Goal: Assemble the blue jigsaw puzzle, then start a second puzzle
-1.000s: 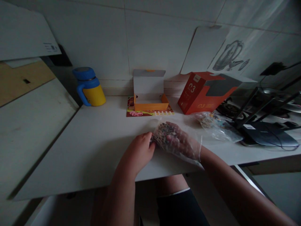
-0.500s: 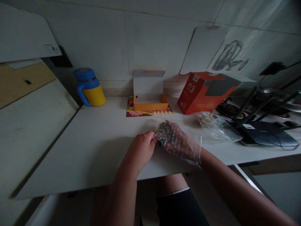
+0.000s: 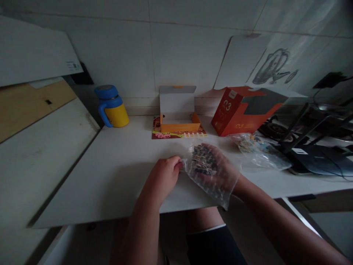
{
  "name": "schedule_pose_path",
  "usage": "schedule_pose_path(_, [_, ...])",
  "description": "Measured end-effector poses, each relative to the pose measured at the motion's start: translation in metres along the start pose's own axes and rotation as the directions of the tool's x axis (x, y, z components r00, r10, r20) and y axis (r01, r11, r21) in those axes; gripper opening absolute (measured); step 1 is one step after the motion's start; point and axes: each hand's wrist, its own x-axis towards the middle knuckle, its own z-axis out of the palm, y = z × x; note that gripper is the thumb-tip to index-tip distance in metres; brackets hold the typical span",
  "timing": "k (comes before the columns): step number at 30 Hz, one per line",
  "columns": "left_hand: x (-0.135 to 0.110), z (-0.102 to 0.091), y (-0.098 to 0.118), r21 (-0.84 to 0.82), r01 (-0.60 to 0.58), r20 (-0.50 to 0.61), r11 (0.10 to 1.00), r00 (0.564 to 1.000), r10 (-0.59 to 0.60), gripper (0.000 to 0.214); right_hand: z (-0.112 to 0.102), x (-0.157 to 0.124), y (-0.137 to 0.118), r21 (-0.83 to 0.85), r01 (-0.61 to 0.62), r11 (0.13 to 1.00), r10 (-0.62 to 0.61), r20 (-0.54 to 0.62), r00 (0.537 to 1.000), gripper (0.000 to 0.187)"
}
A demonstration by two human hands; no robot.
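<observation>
Head view: the left hand [image 3: 165, 173] has its grip pinching the edge of a clear bag [image 3: 211, 189]. Just right of that grip, the right hand [image 3: 223, 165], seen through the plastic, curls around a bundle of thin dark pieces [image 3: 203, 159]. Beyond both grips, an open orange box [image 3: 180, 127] stands near the red box [image 3: 230, 116].

Behind a held bag [image 3: 204, 179], a box [image 3: 180, 127] is set on a sheet [image 3: 163, 135]. It is flanked by a jug [image 3: 113, 110], left, and a carton [image 3: 237, 116], right.
</observation>
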Motion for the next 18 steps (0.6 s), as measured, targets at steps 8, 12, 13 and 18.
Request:
schedule_pose_path(8, [-0.004,-0.029,-0.019,-0.079,0.137,-0.211,0.987,0.966,-0.151,0.024,-0.014,-0.025,-0.023,-0.061,0.166,0.984,-0.165,0.025,0.986,0.11])
schedule_pose_path(12, [-0.003,-0.051,-0.035,-0.13,0.242,-0.338,0.961,0.901,-0.273,0.023,-0.014,-0.035,-0.024,-0.008,0.182,0.983,-0.181,0.105,0.978,0.112])
schedule_pose_path(13, [-0.002,-0.058,-0.039,-0.143,0.266,-0.374,0.953,0.877,-0.301,0.023,-0.015,-0.035,-0.023,0.008,0.192,0.981,-0.191,0.112,0.975,0.112])
schedule_pose_path(18, [0.036,-0.098,-0.059,-0.18,0.277,-0.561,0.944,0.76,-0.33,0.017,-0.017,-0.011,-0.013,0.048,0.18,0.982,-0.184,0.09,0.979,0.108])
